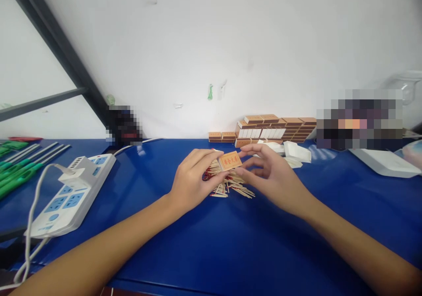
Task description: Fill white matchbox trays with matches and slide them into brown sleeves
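Between the thumb and fingers of my left hand point(194, 177) is a small orange matchbox point(230, 160), with red characters on its upper face. My right hand point(270, 173) is just right of the box, its fingers curved and apart with nothing seen between them. Its thumb and index fingertips are close to the box's right end; whether they touch it I cannot tell. Beneath the box and both hands lies a loose heap of red-tipped matches point(242, 189) on the blue table point(211, 243), partly hidden by my left hand.
Stacked matchboxes point(296, 129) stand against the wall, with two more matchboxes point(215, 137) to their left. White folded pieces point(297, 151) lie before the stack. A white power strip point(79, 199) with cables and green-handled tools point(20, 175) are at left. A white flat object point(385, 163) lies right.
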Motion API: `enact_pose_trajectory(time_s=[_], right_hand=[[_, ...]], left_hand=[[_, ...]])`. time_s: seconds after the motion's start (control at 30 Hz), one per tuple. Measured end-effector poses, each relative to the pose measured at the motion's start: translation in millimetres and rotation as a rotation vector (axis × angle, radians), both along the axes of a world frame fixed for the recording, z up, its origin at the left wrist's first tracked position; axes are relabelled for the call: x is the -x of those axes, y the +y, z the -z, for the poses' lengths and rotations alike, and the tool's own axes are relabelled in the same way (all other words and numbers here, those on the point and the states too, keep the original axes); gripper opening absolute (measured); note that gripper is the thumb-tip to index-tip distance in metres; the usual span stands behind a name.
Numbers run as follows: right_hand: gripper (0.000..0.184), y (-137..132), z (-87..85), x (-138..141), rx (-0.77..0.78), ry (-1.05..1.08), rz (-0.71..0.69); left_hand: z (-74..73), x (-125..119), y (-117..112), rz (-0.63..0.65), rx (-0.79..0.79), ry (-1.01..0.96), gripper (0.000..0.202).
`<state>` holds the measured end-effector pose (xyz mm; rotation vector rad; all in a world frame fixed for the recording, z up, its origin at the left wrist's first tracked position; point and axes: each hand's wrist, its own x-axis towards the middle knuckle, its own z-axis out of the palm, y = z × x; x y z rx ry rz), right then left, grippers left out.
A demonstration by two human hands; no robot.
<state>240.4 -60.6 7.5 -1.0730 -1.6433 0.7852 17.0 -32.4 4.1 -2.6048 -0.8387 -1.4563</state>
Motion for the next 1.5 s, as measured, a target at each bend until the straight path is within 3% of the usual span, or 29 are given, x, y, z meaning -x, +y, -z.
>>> enact_pose_trajectory(time_s=[0.23,0.47,0.77,0.93,1.1,1.5], right_hand=[[0.036,-1,-6.6,0,0.218,0.248,-0.066],[0.031,-3,-6.4,1,0.321,0.228,-0.13],[0.032,-7,-4.9,8,0.331,0.299,-0.1],[0.036,-10,-5.7,10,0.347,0.197,-0.184],[0.038,-11,-5.3,10,0.325,0.222,-0.091],[0.037,1,-9.5,-2,0.314,0.272,0.135]], left_hand=[[-0.2,-1,-1,0.028,0.052,-0.068,0.037],[0.4,-2,-1,0.062,0.075,-0.074,0.037],[-0.3,-4,-5,0.108,0.135,-0.087,0.037],[2.2,-3,-2,0.094,0.111,-0.087,0.037],[3.3,-2,-1,0.086,0.066,-0.057,0.045],[2.9,-2,3,0.008,0.075,-0.115,0.041]])
